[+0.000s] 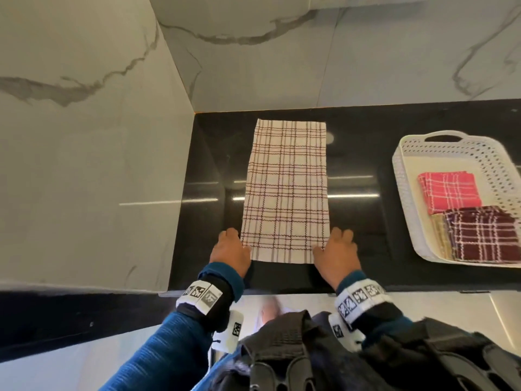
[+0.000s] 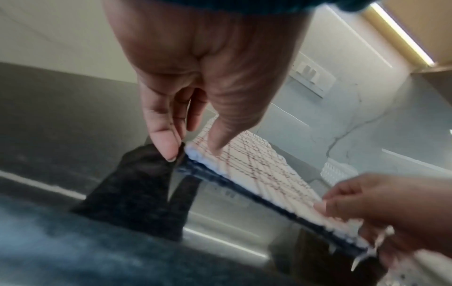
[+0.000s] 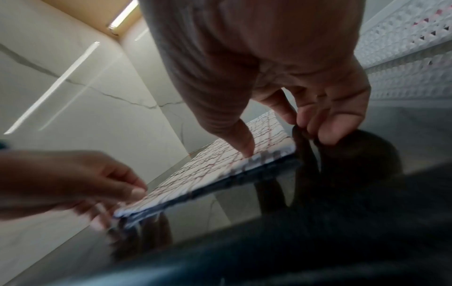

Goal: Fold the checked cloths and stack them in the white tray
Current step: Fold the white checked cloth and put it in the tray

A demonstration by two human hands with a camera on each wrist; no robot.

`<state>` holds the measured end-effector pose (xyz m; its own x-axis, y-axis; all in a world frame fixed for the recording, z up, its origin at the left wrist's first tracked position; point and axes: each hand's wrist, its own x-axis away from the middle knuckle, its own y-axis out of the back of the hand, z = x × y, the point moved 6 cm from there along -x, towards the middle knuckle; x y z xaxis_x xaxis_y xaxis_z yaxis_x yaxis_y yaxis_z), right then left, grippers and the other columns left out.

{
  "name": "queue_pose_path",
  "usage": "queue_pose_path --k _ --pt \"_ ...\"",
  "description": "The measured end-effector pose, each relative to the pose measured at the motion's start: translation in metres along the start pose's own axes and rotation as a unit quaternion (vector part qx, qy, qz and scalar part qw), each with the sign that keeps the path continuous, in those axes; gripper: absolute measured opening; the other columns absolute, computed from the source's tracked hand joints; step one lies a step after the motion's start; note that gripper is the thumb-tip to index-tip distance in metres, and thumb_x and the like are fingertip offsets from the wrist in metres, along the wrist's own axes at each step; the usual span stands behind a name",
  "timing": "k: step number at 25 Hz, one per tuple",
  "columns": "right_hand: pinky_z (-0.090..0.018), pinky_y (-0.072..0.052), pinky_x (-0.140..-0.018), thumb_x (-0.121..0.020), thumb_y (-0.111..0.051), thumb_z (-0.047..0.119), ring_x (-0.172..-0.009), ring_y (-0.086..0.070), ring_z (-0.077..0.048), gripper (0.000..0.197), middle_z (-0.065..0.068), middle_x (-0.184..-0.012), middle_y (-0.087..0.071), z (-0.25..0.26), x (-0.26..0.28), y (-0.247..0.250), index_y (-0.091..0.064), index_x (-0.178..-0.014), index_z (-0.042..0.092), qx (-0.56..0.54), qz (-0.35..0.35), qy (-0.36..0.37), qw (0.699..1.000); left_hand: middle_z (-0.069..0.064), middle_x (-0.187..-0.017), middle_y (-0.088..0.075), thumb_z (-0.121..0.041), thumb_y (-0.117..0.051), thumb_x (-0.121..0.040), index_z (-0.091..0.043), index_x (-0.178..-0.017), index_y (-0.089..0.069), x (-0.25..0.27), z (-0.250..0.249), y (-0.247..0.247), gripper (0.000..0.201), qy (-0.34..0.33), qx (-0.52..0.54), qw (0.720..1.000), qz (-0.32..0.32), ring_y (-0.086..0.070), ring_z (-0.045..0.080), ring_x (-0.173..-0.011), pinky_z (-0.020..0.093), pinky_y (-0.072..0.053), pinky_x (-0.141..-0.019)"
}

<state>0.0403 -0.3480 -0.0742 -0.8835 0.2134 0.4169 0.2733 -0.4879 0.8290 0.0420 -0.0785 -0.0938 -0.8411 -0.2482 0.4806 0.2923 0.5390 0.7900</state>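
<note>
A white cloth with brown checks [image 1: 286, 190] lies as a long folded strip on the black counter [image 1: 366, 153], running away from me. My left hand [image 1: 239, 242] pinches its near left corner, thumb on top and fingers at the edge [image 2: 193, 151]. My right hand [image 1: 328, 244] pinches the near right corner the same way [image 3: 288, 145]. In the left wrist view the cloth [image 2: 264, 166] is slightly raised at the right hand's [image 2: 381, 205] corner. The white perforated tray [image 1: 400, 176] stands at the right.
In the tray lie a folded pink checked cloth [image 1: 448, 193] and a folded maroon checked cloth [image 1: 482, 235] on top of a yellowish one. A marble wall [image 1: 84, 165] closes the counter on the left and behind. The counter's front edge is just below my wrists.
</note>
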Motion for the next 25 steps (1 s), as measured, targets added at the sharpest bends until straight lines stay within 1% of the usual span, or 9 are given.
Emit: queue_pose_path --k 3,6,11,15,17,19,21,22,25 --pt "-0.046 -0.050 -0.093 -0.096 -0.058 0.017 -0.111 -0.055 -0.037 0.033 -0.018 -0.124 -0.051 -0.007 0.017 -0.008 -0.045 -0.124 0.003 0.015 0.011 0.024 1.000 0.009 -0.113 -0.062 -0.024 -0.066 -0.089 -0.009 -0.115 -0.053 0.003 -0.005 -0.006 0.033 0.067 0.032 0.997 0.007 -0.065 0.031 -0.100 0.044 -0.058 -0.086" --pt "-0.042 -0.053 -0.086 -0.093 -0.063 0.014 -0.107 -0.062 -0.038 0.033 -0.020 -0.120 -0.060 -0.013 0.009 -0.002 -0.046 -0.119 0.004 -0.031 -0.002 -0.009 0.999 0.014 -0.108 -0.068 -0.017 -0.067 -0.088 -0.001 -0.105 -0.063 0.007 -0.013 -0.002 0.024 0.101 0.040 0.994 0.025 -0.067 0.032 -0.099 0.033 -0.056 -0.081" --pt "-0.043 -0.054 -0.088 -0.091 -0.065 0.008 -0.111 -0.063 -0.040 0.035 -0.022 -0.123 -0.062 -0.014 0.007 0.000 -0.046 -0.119 0.001 -0.028 -0.005 0.004 1.000 0.011 -0.095 -0.063 -0.022 -0.063 -0.091 -0.007 -0.089 -0.059 0.027 -0.029 0.009 0.015 0.123 0.063 0.990 0.027 -0.058 0.028 -0.082 0.032 -0.046 -0.072" --pt "-0.040 -0.054 -0.084 -0.090 -0.063 0.005 -0.108 -0.065 -0.039 0.032 -0.020 -0.120 -0.063 -0.022 0.008 0.003 -0.049 -0.118 0.001 -0.094 -0.007 0.008 0.995 0.009 -0.094 -0.062 -0.024 -0.066 -0.087 -0.008 -0.092 -0.061 0.030 -0.037 0.007 0.018 0.101 0.113 0.988 -0.040 -0.062 0.028 -0.083 0.030 -0.051 -0.073" --pt "-0.038 -0.058 -0.081 -0.088 -0.062 0.001 -0.099 -0.068 -0.036 0.023 -0.017 -0.112 -0.066 -0.028 0.006 0.008 -0.054 -0.109 0.003 -0.163 -0.014 0.015 0.986 0.009 -0.103 -0.069 -0.026 -0.065 -0.086 -0.004 -0.104 -0.066 0.028 -0.029 0.001 0.029 0.101 0.173 0.978 -0.049 -0.068 0.029 -0.092 0.032 -0.057 -0.080" --pt "-0.046 -0.062 -0.074 -0.082 -0.062 -0.005 -0.085 -0.071 -0.033 0.020 -0.017 -0.102 -0.068 -0.042 0.006 0.009 -0.057 -0.095 0.009 -0.241 -0.006 0.002 0.971 0.007 -0.105 -0.068 -0.027 -0.062 -0.091 -0.005 -0.113 -0.062 0.026 -0.017 -0.012 0.031 0.113 0.248 0.962 -0.009 -0.067 0.029 -0.101 0.031 -0.054 -0.086" --pt "-0.047 -0.063 -0.068 -0.077 -0.065 -0.010 -0.080 -0.072 -0.033 0.024 -0.018 -0.099 -0.070 -0.060 0.003 0.003 -0.059 -0.084 0.012 -0.303 0.011 -0.034 0.952 0.008 -0.092 -0.064 -0.008 -0.066 -0.089 0.002 -0.107 -0.059 0.036 -0.009 -0.020 0.021 0.124 0.341 0.931 -0.020 -0.067 0.027 -0.090 0.033 -0.057 -0.082" --pt "-0.046 -0.063 -0.068 -0.078 -0.064 -0.012 -0.081 -0.072 -0.034 0.024 -0.019 -0.100 -0.070 -0.067 0.004 0.001 -0.062 -0.079 0.012 -0.326 0.027 -0.047 0.944 0.010 -0.090 -0.064 0.001 -0.067 -0.086 -0.002 -0.098 -0.061 0.050 -0.009 -0.017 0.013 0.088 0.307 0.947 -0.034 -0.066 0.024 -0.084 0.035 -0.060 -0.078" --pt "-0.037 -0.062 -0.066 -0.088 -0.054 -0.016 -0.073 -0.065 -0.029 0.030 -0.021 -0.099 -0.069 -0.072 0.021 0.003 -0.070 -0.073 0.004 -0.365 0.097 -0.053 0.924 0.011 -0.097 -0.069 0.005 -0.056 -0.091 -0.012 -0.087 -0.072 0.072 0.000 -0.027 0.024 0.063 0.340 0.938 -0.017 -0.064 0.021 -0.081 0.023 -0.058 -0.063"
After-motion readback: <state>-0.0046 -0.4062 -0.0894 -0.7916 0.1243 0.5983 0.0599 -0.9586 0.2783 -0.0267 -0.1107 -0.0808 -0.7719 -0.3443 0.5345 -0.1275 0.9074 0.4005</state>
